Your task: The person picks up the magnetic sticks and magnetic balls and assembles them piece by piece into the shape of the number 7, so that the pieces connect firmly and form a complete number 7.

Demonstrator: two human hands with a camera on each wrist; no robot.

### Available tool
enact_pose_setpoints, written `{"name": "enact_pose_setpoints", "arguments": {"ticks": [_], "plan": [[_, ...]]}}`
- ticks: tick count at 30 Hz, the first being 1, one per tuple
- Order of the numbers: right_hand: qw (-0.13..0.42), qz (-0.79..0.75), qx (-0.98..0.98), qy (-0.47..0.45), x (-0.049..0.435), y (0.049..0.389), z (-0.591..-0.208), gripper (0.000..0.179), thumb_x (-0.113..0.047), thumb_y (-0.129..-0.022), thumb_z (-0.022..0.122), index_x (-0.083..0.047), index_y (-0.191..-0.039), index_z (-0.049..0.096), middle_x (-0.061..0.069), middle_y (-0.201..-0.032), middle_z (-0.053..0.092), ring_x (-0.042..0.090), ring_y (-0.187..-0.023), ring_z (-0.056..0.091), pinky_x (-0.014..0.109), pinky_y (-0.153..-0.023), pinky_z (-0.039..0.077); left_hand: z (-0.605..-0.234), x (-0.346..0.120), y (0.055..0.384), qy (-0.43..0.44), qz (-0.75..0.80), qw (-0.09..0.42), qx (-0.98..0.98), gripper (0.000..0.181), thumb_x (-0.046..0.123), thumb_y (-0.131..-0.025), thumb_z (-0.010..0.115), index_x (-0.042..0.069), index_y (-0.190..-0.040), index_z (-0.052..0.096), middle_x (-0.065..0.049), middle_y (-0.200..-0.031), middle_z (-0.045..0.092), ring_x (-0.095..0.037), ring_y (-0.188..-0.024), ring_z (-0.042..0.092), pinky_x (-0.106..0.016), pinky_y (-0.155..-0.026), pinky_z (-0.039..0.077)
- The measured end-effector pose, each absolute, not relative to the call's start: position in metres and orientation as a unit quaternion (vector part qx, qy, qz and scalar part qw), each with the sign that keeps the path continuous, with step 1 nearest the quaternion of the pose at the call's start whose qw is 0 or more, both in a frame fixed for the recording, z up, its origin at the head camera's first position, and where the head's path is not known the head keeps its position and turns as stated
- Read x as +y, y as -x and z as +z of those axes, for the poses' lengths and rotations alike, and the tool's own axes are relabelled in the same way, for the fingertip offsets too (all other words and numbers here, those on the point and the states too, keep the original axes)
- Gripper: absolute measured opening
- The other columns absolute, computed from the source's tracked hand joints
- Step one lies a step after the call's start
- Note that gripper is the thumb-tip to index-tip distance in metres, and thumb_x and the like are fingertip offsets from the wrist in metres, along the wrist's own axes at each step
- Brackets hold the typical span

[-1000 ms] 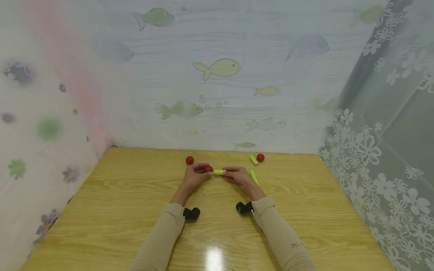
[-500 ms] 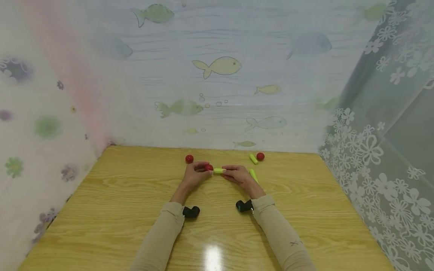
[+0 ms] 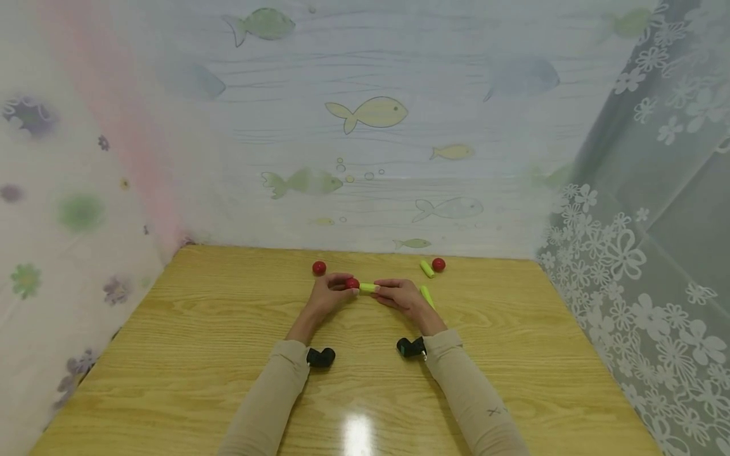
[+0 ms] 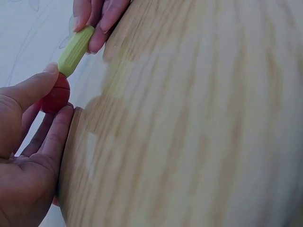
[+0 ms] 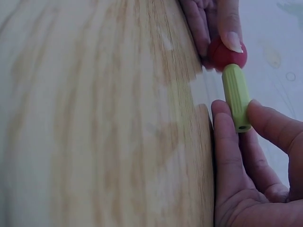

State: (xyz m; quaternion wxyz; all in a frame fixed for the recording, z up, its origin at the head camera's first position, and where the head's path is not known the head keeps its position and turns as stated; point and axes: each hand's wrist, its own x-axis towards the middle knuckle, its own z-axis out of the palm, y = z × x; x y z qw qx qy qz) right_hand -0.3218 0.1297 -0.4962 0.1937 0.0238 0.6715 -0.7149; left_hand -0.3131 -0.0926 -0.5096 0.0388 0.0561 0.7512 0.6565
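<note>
My left hand (image 3: 327,296) pinches a red ball (image 4: 57,97) between thumb and fingers; a thin seam line runs round the ball. Opposite it, my right hand (image 3: 403,296) pinches a short yellow-green ribbed stick (image 5: 236,94) by its near end, where a small hole shows. In both wrist views the stick's other end meets the ball; whether it sits inside the ball or only touches cannot be told. Both hands are low over the wooden table, fingertips facing each other. Behind the left hand lies another red ball (image 3: 319,268).
At the back right of the wooden table (image 3: 365,386), a third red ball (image 3: 438,265) lies beside a green stick (image 3: 427,269). Another green stick (image 3: 426,296) lies just right of my right hand, partly hidden by it. A fish-print curtain (image 3: 365,145) hangs behind the table.
The red ball has shifted slightly right, and the small gap between it and the green stick has closed. My right hand has barely moved; the other balls and sticks lie as before.
</note>
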Motion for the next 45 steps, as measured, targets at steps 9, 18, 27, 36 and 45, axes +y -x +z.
{"name": "enact_pose_setpoints", "arguments": {"ticks": [9, 18, 27, 36, 45], "plan": [[0.195, -0.718, 0.667, -0.022, 0.1309, 0.3214, -0.4968, 0.040, 0.001, -0.104, 0.058, 0.010, -0.143, 0.055, 0.029, -0.143, 0.057, 0.012, -0.100, 0.074, 0.022, -0.091, 0.059, -0.5110, -0.0934, 0.3140, -0.062, 0.659, 0.035, 0.749, 0.042, 0.008, -0.094, 0.076, -0.001, -0.134, 0.066, -0.023, -0.132, 0.066, -0.038, -0.124, 0.064, -0.042, -0.103, 0.055], [0.198, -0.729, 0.655, -0.025, 0.1319, 0.3212, -0.4959, 0.041, 0.004, -0.104, 0.056, 0.010, -0.144, 0.053, 0.025, -0.133, 0.064, 0.010, -0.094, 0.074, 0.019, -0.085, 0.060, -0.5145, -0.0937, 0.3166, -0.060, 0.656, 0.037, 0.752, 0.041, 0.009, -0.094, 0.077, 0.000, -0.133, 0.067, -0.021, -0.131, 0.068, -0.035, -0.123, 0.065, -0.042, -0.103, 0.055], [0.199, -0.734, 0.649, -0.026, 0.1323, 0.3223, -0.4964, 0.041, 0.002, -0.104, 0.057, 0.010, -0.144, 0.053, 0.024, -0.128, 0.069, 0.010, -0.093, 0.074, 0.019, -0.083, 0.060, -0.5156, -0.0927, 0.3162, -0.062, 0.659, 0.031, 0.749, 0.041, 0.007, -0.093, 0.077, -0.001, -0.132, 0.067, -0.023, -0.130, 0.067, -0.038, -0.122, 0.064, -0.044, -0.102, 0.055], [0.201, -0.738, 0.644, -0.029, 0.1337, 0.3219, -0.4976, 0.043, 0.003, -0.104, 0.056, 0.010, -0.146, 0.051, 0.021, -0.123, 0.070, 0.009, -0.091, 0.074, 0.019, -0.084, 0.060, -0.5162, -0.0913, 0.3159, -0.059, 0.655, 0.026, 0.753, 0.041, 0.007, -0.093, 0.078, 0.000, -0.132, 0.067, -0.021, -0.129, 0.068, -0.036, -0.122, 0.065, -0.043, -0.102, 0.056], [0.201, -0.745, 0.635, -0.031, 0.1338, 0.3212, -0.4970, 0.045, 0.003, -0.104, 0.056, 0.009, -0.148, 0.050, 0.015, -0.112, 0.074, 0.010, -0.090, 0.074, 0.020, -0.083, 0.060, -0.5172, -0.0906, 0.3153, -0.053, 0.656, 0.016, 0.753, 0.040, 0.008, -0.092, 0.078, 0.000, -0.130, 0.068, -0.022, -0.129, 0.068, -0.037, -0.121, 0.065, -0.043, -0.101, 0.056]]}}
